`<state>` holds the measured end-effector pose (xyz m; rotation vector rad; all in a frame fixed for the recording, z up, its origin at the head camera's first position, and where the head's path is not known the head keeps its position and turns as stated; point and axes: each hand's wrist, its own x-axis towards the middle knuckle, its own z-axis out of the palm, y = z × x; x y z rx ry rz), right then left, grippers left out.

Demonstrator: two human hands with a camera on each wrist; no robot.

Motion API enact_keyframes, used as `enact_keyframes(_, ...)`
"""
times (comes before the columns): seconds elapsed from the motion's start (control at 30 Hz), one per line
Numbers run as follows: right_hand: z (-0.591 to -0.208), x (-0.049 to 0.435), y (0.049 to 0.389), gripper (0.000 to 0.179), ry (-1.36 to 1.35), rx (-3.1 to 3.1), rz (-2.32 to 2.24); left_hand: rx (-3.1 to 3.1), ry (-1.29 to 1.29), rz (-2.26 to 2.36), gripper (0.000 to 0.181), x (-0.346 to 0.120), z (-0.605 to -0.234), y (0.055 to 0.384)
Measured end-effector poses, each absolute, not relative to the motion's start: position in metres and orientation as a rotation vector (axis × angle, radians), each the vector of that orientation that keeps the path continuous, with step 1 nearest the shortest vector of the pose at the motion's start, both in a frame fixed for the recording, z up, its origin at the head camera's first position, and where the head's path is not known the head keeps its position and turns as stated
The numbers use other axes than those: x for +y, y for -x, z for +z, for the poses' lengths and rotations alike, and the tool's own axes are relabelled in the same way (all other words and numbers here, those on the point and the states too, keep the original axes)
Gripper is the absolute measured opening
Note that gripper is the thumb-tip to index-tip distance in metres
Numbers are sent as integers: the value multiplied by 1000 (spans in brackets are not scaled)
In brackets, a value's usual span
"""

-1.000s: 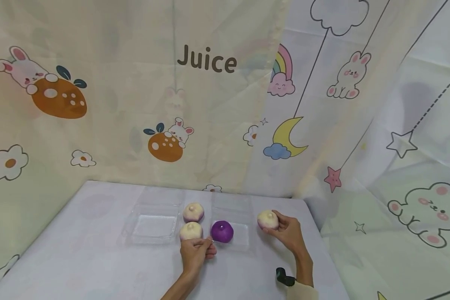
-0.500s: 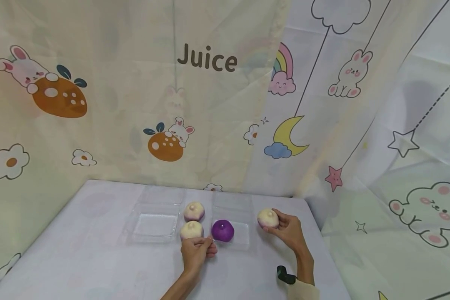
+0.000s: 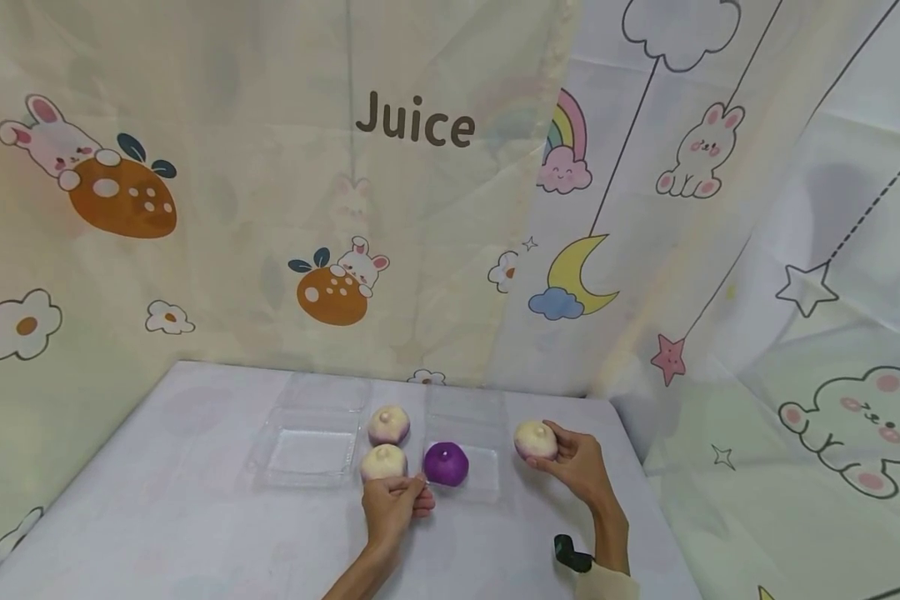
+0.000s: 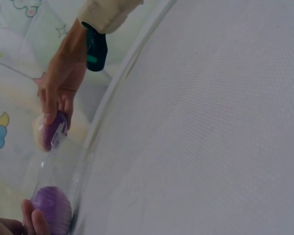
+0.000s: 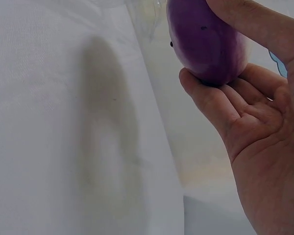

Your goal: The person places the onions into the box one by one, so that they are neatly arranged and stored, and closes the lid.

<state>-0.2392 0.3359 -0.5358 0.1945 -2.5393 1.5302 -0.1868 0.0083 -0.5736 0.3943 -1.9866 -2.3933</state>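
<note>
My right hand (image 3: 581, 467) holds a turnip (image 3: 536, 440), white top and purple underside, raised above the table. In the right wrist view the purple side of that turnip (image 5: 206, 39) sits between thumb and fingers. My left hand (image 3: 392, 508) has thumb and index finger together, pinching the near left corner of the right clear plastic box (image 3: 483, 483). One purple turnip (image 3: 446, 464) lies in that box, close to these fingertips. Behind the left hand, a white-topped turnip (image 3: 384, 462) is partly hidden; another turnip (image 3: 388, 425) sits just beyond it.
A second clear plastic box (image 3: 311, 454) stands open on the left, its lid folded back. The white table (image 3: 217, 533) ends at printed curtains (image 3: 435, 208) behind and to the right. A dark green wrist device (image 3: 570, 552) hangs at the right wrist.
</note>
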Motion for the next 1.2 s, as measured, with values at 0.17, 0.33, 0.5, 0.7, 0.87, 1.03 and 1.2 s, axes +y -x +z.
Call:
enact_keyframes(0.17,-535,335,239,81,-182,-2550,1537,-1981,-400,-2395,24,8,-574,188)
enact_keyframes(0.33,-536,335,237,81,-201,-2538,1547,-1978,-403,-2391,24,9,-574,186)
enact_keyframes(0.5,-536,335,237,80,-225,-2535,1537,-1963,-391,-2392,25,9,-573,185)
enact_keyframes(0.7,-533,335,238,80,-241,-2541,1534,-1957,-387,-2392,25,10,-572,186)
enact_keyframes(0.87,-532,335,238,79,-267,-2536,1531,-1965,-391,-2390,23,10,-574,187)
enact_keyframes(1.03,-532,335,237,79,-288,-2539,1517,-1971,-393,-2387,22,9,-573,186)
enact_keyframes(1.2,-532,334,236,80,-273,-2550,1527,-1967,-381,-2384,21,9,-571,186)
